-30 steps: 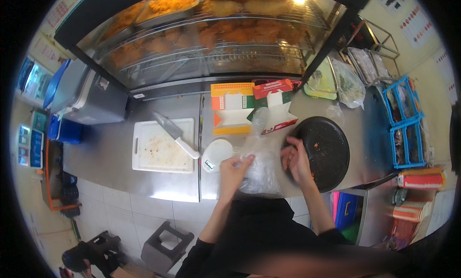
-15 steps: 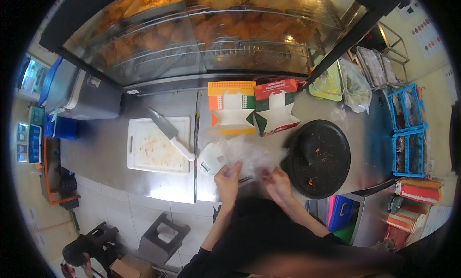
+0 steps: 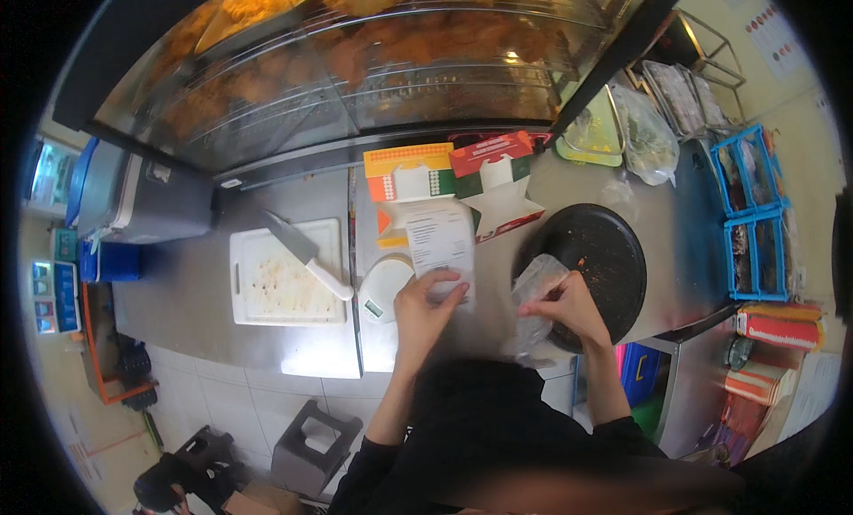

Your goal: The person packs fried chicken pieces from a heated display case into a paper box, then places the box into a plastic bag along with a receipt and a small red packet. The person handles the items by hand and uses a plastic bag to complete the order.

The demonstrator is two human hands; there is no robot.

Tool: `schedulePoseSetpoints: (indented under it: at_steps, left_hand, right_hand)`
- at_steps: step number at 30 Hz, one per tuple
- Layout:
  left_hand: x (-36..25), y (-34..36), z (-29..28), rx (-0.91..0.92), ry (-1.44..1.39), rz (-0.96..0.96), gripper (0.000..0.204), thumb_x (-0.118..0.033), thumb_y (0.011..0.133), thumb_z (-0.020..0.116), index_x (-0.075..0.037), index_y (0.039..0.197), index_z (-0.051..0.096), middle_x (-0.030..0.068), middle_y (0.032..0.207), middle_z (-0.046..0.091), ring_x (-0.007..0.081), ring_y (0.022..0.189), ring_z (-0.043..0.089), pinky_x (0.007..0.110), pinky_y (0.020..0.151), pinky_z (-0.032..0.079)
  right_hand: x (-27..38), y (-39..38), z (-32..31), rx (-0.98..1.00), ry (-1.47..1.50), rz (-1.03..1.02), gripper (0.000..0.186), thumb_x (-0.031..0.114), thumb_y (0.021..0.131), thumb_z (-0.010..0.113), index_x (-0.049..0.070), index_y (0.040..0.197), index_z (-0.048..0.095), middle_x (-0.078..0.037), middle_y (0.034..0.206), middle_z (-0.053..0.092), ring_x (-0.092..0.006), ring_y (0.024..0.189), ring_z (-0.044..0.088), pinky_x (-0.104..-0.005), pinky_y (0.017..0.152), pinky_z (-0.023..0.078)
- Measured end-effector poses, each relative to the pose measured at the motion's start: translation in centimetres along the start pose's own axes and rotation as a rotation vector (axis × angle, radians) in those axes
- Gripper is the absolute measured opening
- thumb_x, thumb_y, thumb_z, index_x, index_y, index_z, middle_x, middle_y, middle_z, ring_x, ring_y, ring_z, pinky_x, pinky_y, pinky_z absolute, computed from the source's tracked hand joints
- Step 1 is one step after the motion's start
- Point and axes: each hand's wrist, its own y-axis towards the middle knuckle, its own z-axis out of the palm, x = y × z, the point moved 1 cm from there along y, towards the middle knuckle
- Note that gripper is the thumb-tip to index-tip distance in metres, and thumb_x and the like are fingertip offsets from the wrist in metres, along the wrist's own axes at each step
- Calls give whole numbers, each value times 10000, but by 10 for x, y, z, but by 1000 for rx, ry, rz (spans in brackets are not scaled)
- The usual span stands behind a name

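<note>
My left hand [image 3: 426, 311] grips the lower end of a printed white paper slip [image 3: 440, 239], with the thumb apart from the slip's upper part. My right hand [image 3: 572, 311] pinches a crumpled clear plastic bag [image 3: 533, 335] over the front-left of a round black tray [image 3: 604, 262] with crumbs on it. Behind the slip stand two open cardboard boxes, one yellow and orange [image 3: 407, 162], the other red and green [image 3: 503, 204]. A small white scale [image 3: 378, 284] lies left of my left hand, beside a white cutting board [image 3: 274, 295] with a knife [image 3: 320, 273] on it.
A glass display case [image 3: 373, 62] of fried food backs the steel counter [image 3: 169, 302]. A grey cooler [image 3: 160, 191] stands left, blue racks [image 3: 752, 253] and a bagged bundle [image 3: 647, 142] right. A person [image 3: 160, 488] and grey stool [image 3: 311, 444] are below, at lower left.
The white slip has come into clear view upright in my left hand. My right hand has risen and moved right, drawing the plastic bag away from the slip.
</note>
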Motion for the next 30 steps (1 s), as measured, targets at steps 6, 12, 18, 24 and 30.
schedulePoseSetpoints:
  at_steps: [6, 12, 18, 24, 30]
  left_hand:
    - [-10, -32, 29, 207, 81, 128, 327, -262, 691, 807, -24, 883, 690, 145, 845, 683, 273, 785, 656, 347, 752, 491]
    - [5, -30, 28, 380, -139, 115, 311, -288, 697, 795, -20, 782, 662, 146, 730, 658, 241, 727, 662, 346, 698, 487]
    - [20, -37, 34, 12, -79, 23, 206, -185, 752, 714, 3, 777, 633, 161, 764, 653, 277, 746, 650, 352, 717, 484]
    - [29, -28, 37, -75, 69, 62, 107, -78, 713, 642, -26, 792, 590, 180, 765, 611, 369, 773, 613, 404, 724, 469]
    - [15, -33, 42, -209, 307, 129, 151, -51, 690, 628, -72, 822, 559, 136, 853, 587, 369, 768, 591, 454, 667, 470]
  right_hand:
    - [-35, -5, 27, -104, 56, -119, 162, 95, 719, 772, -3, 676, 650, 2, 646, 604, -54, 609, 535, -230, 539, 423]
    - [-41, -21, 30, -6, 483, 0, 170, 39, 722, 738, 16, 779, 580, -6, 704, 596, -58, 642, 557, -223, 562, 449]
    - [-28, -31, 40, -529, -167, -246, 162, -10, 705, 640, 33, 742, 487, -21, 633, 529, -68, 611, 525, -243, 565, 427]
    - [-1, -46, 34, -436, -414, -277, 264, 78, 674, 748, 41, 840, 547, -20, 636, 522, -105, 581, 519, -249, 562, 430]
    - [-35, -54, 44, -36, -396, -451, 133, 110, 847, 671, 35, 933, 602, 13, 500, 489, -35, 443, 406, -230, 417, 329]
